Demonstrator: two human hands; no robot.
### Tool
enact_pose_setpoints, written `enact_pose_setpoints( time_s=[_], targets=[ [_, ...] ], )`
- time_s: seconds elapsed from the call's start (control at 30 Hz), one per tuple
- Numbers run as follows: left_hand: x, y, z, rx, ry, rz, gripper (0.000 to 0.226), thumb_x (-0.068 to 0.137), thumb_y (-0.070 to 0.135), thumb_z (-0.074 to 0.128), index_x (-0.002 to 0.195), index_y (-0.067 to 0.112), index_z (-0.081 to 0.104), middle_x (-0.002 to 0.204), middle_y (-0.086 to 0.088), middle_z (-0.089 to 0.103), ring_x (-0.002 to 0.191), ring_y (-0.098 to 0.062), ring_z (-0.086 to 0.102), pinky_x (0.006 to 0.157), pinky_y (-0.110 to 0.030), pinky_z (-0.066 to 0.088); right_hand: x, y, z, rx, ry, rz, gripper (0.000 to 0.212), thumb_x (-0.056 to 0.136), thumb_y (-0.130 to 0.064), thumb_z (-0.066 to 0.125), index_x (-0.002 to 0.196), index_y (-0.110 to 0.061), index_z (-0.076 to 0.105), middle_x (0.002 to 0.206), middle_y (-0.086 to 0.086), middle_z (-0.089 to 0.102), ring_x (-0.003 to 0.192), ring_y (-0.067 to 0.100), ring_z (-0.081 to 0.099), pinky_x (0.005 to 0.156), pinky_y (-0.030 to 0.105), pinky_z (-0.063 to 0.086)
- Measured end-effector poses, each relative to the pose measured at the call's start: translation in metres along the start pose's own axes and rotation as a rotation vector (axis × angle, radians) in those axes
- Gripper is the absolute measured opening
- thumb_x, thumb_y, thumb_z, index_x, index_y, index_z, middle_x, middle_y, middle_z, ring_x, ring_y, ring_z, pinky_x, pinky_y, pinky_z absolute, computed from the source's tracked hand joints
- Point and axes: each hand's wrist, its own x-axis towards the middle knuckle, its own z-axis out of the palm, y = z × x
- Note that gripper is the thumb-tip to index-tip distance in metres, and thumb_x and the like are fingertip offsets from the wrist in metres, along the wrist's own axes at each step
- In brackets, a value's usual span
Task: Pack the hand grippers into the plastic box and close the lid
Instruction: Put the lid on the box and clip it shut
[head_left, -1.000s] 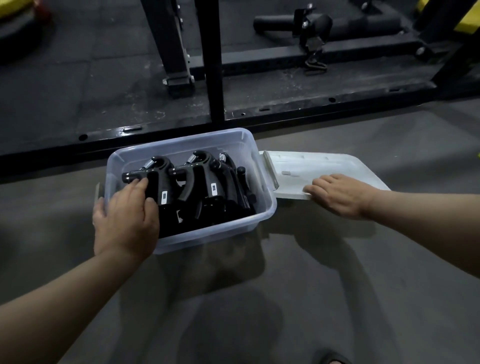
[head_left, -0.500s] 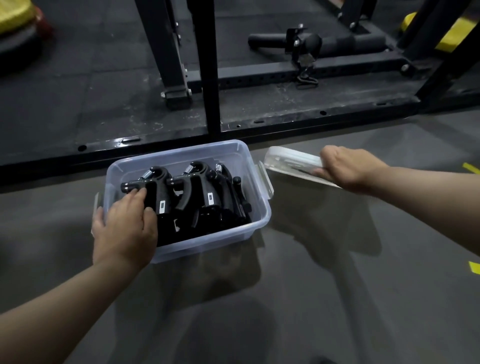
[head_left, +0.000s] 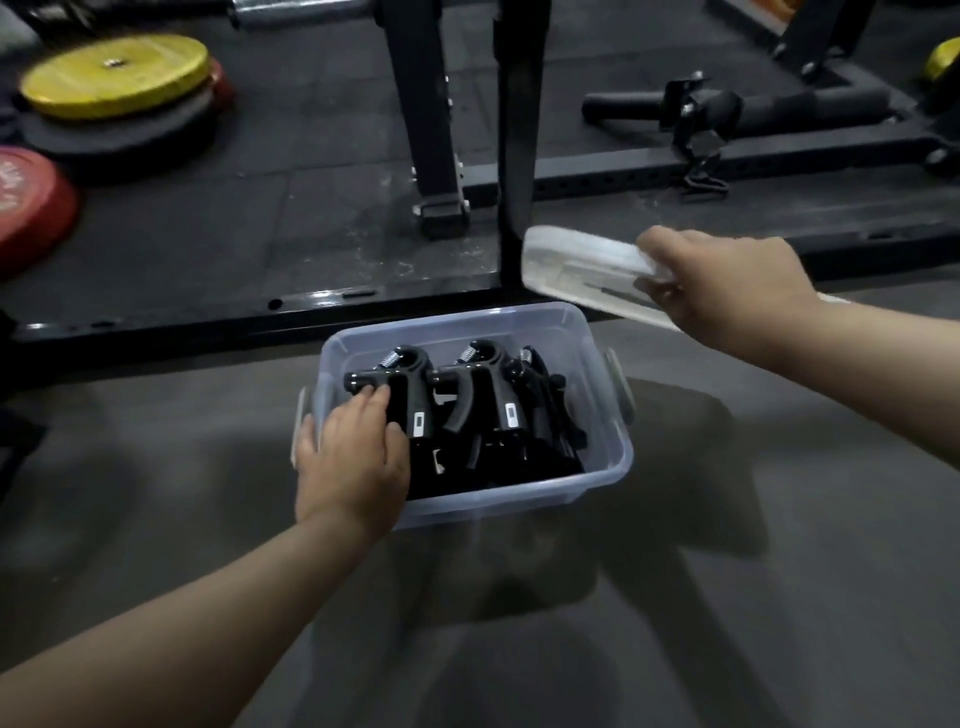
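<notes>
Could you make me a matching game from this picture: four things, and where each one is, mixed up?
Things:
1 flat translucent plastic lid
2 black plastic hand grippers
3 clear rectangular plastic box
4 round yellow weight plate

Places:
A inside the box
B atop a dark plate, far left
C held up by the right hand
D on the grey floor

Pairs: 1-C, 2-A, 3-D, 4-B.

Dim indoor view, grey and low in contrast. Light comes from above, toward 12 o'clock. Soft, overlapping shadows spread from the plastic box (head_left: 519, 499) toward 3 and 6 o'clock over the floor (head_left: 831, 597). Small glints shine on the rack base (head_left: 322, 299) at 10 o'clock. The lid (head_left: 576, 260) at 1 o'clock is smeared by motion blur. Weight plates (head_left: 114, 78) at the 10 o'clock edge look soft. The wide lens bends lines near the edges.
</notes>
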Motion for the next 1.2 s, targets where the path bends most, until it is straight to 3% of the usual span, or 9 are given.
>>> enact_pose_setpoints(
  time_s=[0.27,0.43,0.57,0.63,0.73,0.83,0.97,1.07,1.2],
  targets=[
    [-0.002,0.000,-0.001,-0.037,0.036,-0.010,0.057,0.093,0.038,0.026,0.146,0.022,0.037,0.152,0.006,0.039,0.144,-0.009,0.025,0.121,-0.042,0.003,0.017,-0.049,-0.025,0.051,0.206,-0.174,0.027,0.093,-0.033,0.055,0.119,-0.023,0.052,0.100,0.003,0.061,0.088,0.033,0.062,0.054,0.034,0.039],
    [-0.001,0.000,-0.002,-0.100,0.048,-0.033,0.053,0.096,0.034,0.034,0.146,0.018,0.037,0.151,0.004,0.040,0.144,-0.010,0.026,0.121,-0.040,0.002,0.031,-0.064,-0.062,0.386,0.301,0.104,0.032,0.095,-0.043,0.051,0.116,-0.019,0.045,0.100,0.002,0.062,0.086,0.035,0.059,0.070,0.042,0.044],
    [0.002,-0.002,-0.005,-0.169,0.067,-0.036,0.066,0.087,0.047,0.014,0.135,0.020,0.050,0.143,0.007,0.049,0.138,-0.008,0.033,0.121,-0.042,0.004,0.048,-0.080,-0.093,0.894,0.548,0.139,0.023,0.096,-0.027,0.055,0.107,-0.014,0.039,0.093,-0.019,0.053,0.088,-0.006,0.057,0.081,0.023,0.049],
    [0.007,0.001,-0.012,-0.321,0.077,-0.081,0.066,0.083,0.048,0.013,0.129,0.025,0.054,0.136,0.009,0.054,0.133,-0.005,0.037,0.120,-0.041,0.006,0.052,-0.082,-0.101,1.012,0.621,0.175,0.023,0.095,-0.024,0.056,0.109,-0.014,0.040,0.099,-0.018,0.053,0.092,-0.009,0.056,0.084,0.017,0.048],
    [0.007,0.013,-0.030,-0.591,0.086,-0.107,0.046,0.087,0.043,0.024,0.110,0.029,0.062,0.120,0.010,0.062,0.117,-0.004,0.048,0.115,-0.042,0.024,0.049,-0.095,-0.090,1.273,0.547,0.461,0.023,0.093,-0.031,0.058,0.105,-0.019,0.043,0.098,-0.011,0.060,0.088,-0.003,0.062,0.081,0.025,0.055],
    [0.003,0.030,-0.042,-1.068,0.060,-0.261,0.041,0.088,0.039,0.035,0.085,0.010,0.065,0.092,-0.012,0.068,0.093,-0.029,0.062,0.090,-0.054,0.049,0.028,-0.114,-0.056,1.531,0.397,0.802,0.034,0.091,-0.038,0.056,0.113,-0.015,0.044,0.109,-0.003,0.064,0.098,0.010,0.066,0.089,0.037,0.055],
    [0.001,0.037,-0.050,-1.286,0.063,-0.442,0.027,0.087,0.042,0.051,0.097,0.020,0.063,0.098,-0.008,0.071,0.097,-0.030,0.067,0.087,-0.054,0.055,-0.002,-0.129,-0.023,1.616,0.133,1.016,0.044,0.085,-0.040,0.058,0.118,-0.012,0.051,0.107,0.003,0.069,0.092,0.022,0.070,0.081,0.045,0.059],
    [0.003,0.031,-0.052,-1.367,0.075,-0.495,0.021,0.089,0.028,0.056,0.108,0.022,0.064,0.101,-0.003,0.074,0.095,-0.025,0.071,0.085,-0.049,0.058,-0.023,-0.138,-0.009,1.752,-0.066,1.034,0.017,0.095,-0.023,0.057,0.108,-0.013,0.061,0.097,0.003,0.076,0.082,0.020,0.075,0.064,0.034,0.059],
    [0.011,0.019,-0.059,-1.485,0.017,-0.588,0.023,0.098,0.012,0.050,0.116,0.014,0.064,0.103,-0.011,0.074,0.094,-0.032,0.072,0.084,-0.052,0.057,-0.033,-0.129,0.004,1.704,-0.178,1.080,0.028,0.097,-0.039,0.050,0.108,-0.017,0.063,0.094,0.001,0.074,0.077,0.016,0.071,0.062,0.029,0.055]
  ],
)
